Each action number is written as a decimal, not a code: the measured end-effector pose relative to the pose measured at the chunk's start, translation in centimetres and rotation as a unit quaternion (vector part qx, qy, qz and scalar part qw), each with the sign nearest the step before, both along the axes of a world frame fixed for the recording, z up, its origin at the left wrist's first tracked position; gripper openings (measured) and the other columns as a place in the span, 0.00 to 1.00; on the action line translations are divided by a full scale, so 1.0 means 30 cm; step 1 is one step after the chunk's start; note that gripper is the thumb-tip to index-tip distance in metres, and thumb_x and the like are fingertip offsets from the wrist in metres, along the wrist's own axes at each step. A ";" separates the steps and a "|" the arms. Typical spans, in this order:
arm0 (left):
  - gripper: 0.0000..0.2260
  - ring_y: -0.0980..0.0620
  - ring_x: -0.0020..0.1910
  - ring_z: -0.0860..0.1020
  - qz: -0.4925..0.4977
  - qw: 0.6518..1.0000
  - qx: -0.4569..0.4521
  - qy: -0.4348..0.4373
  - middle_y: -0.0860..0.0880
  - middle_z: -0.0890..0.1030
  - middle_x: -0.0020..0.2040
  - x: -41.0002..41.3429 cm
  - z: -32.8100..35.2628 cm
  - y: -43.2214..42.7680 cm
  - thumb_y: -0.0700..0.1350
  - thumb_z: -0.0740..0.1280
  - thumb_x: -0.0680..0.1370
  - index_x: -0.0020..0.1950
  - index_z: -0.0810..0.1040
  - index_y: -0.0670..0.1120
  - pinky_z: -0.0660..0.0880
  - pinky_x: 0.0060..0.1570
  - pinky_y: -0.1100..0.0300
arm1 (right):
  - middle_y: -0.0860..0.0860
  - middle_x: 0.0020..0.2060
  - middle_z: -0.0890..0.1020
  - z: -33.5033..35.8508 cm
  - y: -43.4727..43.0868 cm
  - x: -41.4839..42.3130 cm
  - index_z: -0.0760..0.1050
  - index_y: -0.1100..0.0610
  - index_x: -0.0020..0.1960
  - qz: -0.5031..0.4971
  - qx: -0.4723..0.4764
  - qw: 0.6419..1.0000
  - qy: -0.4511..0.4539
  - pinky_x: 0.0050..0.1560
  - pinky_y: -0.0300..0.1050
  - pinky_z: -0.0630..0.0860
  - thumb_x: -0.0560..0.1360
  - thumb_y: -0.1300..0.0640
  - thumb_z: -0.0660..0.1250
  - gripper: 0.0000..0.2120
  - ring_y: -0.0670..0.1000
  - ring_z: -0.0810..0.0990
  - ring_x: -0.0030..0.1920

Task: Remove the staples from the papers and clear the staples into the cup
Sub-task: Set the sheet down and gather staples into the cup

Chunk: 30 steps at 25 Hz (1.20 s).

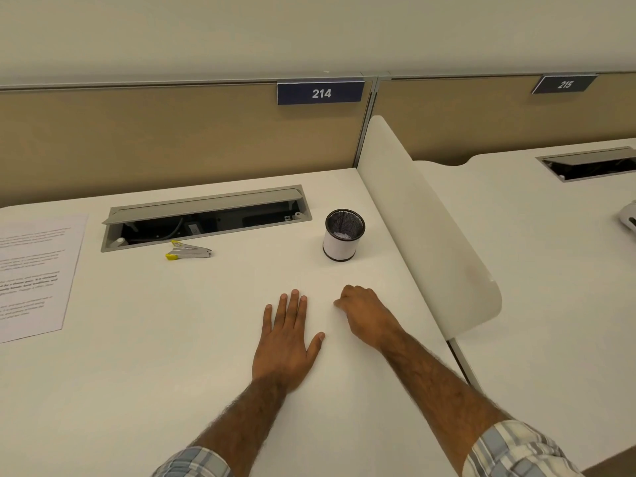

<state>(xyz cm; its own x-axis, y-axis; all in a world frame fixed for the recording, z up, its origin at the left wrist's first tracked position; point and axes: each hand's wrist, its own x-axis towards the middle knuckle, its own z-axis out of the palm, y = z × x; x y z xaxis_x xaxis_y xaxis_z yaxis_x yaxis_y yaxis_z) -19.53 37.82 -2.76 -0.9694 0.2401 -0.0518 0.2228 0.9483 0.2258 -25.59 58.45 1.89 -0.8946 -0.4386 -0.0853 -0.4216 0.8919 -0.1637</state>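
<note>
head view: the person's left hand lies flat, palm down, on the white desk, fingers straight and slightly spread, holding nothing. just beside it the right hand rests knuckles up, its fingers curled under with the tips on the desktop; whether they pinch anything i cannot tell. the black mesh cup, white-banded round its wall, stands upright beyond the right hand, apart from it, near the white side divider. the silver staple remover with yellow tips lies well apart to the far left of both hands, just before the open grey cable tray. a white printed sheet of paper lies at the far left.
</note>
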 end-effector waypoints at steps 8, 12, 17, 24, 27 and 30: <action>0.35 0.50 0.83 0.35 -0.003 1.000 -0.002 -0.006 0.50 0.36 0.85 0.002 0.006 0.002 0.66 0.43 0.84 0.84 0.37 0.48 0.39 0.81 0.45 | 0.54 0.54 0.77 0.026 0.018 -0.026 0.79 0.57 0.60 -0.034 0.035 0.997 -0.068 0.53 0.48 0.69 0.79 0.57 0.63 0.12 0.57 0.76 0.54; 0.35 0.50 0.83 0.36 -0.002 1.000 0.003 -0.003 0.50 0.37 0.85 0.003 0.007 0.001 0.66 0.43 0.84 0.85 0.39 0.48 0.39 0.81 0.45 | 0.56 0.53 0.78 0.024 -0.006 -0.026 0.79 0.58 0.58 0.001 0.078 0.997 -0.024 0.50 0.48 0.65 0.80 0.60 0.59 0.12 0.58 0.76 0.53; 0.35 0.50 0.83 0.35 -0.003 1.000 0.005 -0.002 0.50 0.36 0.85 0.001 0.009 0.002 0.66 0.42 0.84 0.84 0.37 0.49 0.39 0.81 0.45 | 0.55 0.50 0.79 0.025 -0.023 -0.024 0.78 0.58 0.54 -0.006 0.079 0.997 -0.013 0.50 0.47 0.66 0.78 0.65 0.58 0.12 0.57 0.77 0.50; 0.35 0.50 0.84 0.38 -0.002 1.000 0.003 0.007 0.49 0.41 0.85 -0.001 -0.001 0.000 0.65 0.45 0.84 0.85 0.42 0.48 0.40 0.81 0.45 | 0.55 0.36 0.77 0.011 -0.039 -0.014 0.75 0.58 0.40 -0.023 0.073 0.997 0.014 0.38 0.47 0.66 0.71 0.67 0.68 0.05 0.55 0.74 0.34; 0.34 0.49 0.84 0.39 -0.002 1.000 0.004 0.009 0.49 0.42 0.86 0.001 0.002 0.000 0.65 0.45 0.84 0.85 0.42 0.48 0.41 0.81 0.45 | 0.54 0.38 0.77 0.005 -0.039 -0.034 0.76 0.58 0.40 -0.093 0.020 0.995 -0.016 0.37 0.47 0.69 0.73 0.65 0.63 0.05 0.56 0.76 0.36; 0.35 0.49 0.84 0.38 -0.002 1.000 0.006 0.006 0.49 0.41 0.85 0.002 0.002 -0.001 0.65 0.44 0.84 0.85 0.42 0.48 0.40 0.80 0.45 | 0.48 0.37 0.79 0.032 -0.015 -0.047 0.78 0.55 0.40 -0.190 -0.110 0.971 -0.092 0.39 0.40 0.71 0.71 0.63 0.63 0.07 0.50 0.77 0.39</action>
